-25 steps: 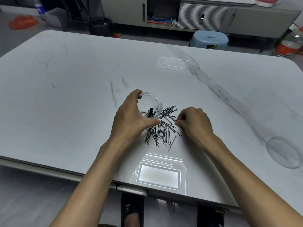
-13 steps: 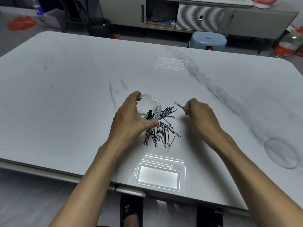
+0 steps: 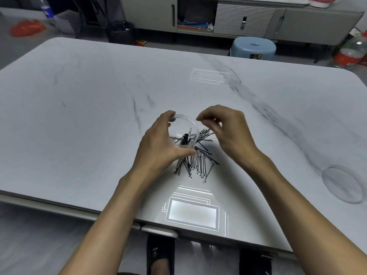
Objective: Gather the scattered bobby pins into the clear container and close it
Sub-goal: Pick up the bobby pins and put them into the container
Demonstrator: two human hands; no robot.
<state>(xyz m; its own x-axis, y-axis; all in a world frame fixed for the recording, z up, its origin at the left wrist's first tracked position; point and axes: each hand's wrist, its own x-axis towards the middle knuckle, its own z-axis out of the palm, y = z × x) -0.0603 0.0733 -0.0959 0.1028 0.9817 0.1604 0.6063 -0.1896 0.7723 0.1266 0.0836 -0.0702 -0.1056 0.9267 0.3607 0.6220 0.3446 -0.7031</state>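
A small round clear container (image 3: 191, 126) stands on the white marble table (image 3: 83, 108), with several black bobby pins inside it. My left hand (image 3: 158, 147) is wrapped around its left and near side, thumb on the front wall. A pile of black bobby pins (image 3: 198, 161) lies on the table just in front and to the right of the container. My right hand (image 3: 228, 132) hovers right of the container's rim, its fingertips loosely apart above the opening, with no pin visible between them. The clear round lid (image 3: 342, 184) lies flat at the right.
Two bright light reflections mark the tabletop, one near the front edge (image 3: 191, 212) and one farther back (image 3: 209, 78). Beyond the table stand a blue stool (image 3: 253, 48), a black bin (image 3: 120, 31) and a low cabinet (image 3: 246, 18). My feet show below the table edge.
My right hand picked one pin from the pile, carried it up and left to the container's opening, and its fingers have parted. My left hand kept its hold on the container.
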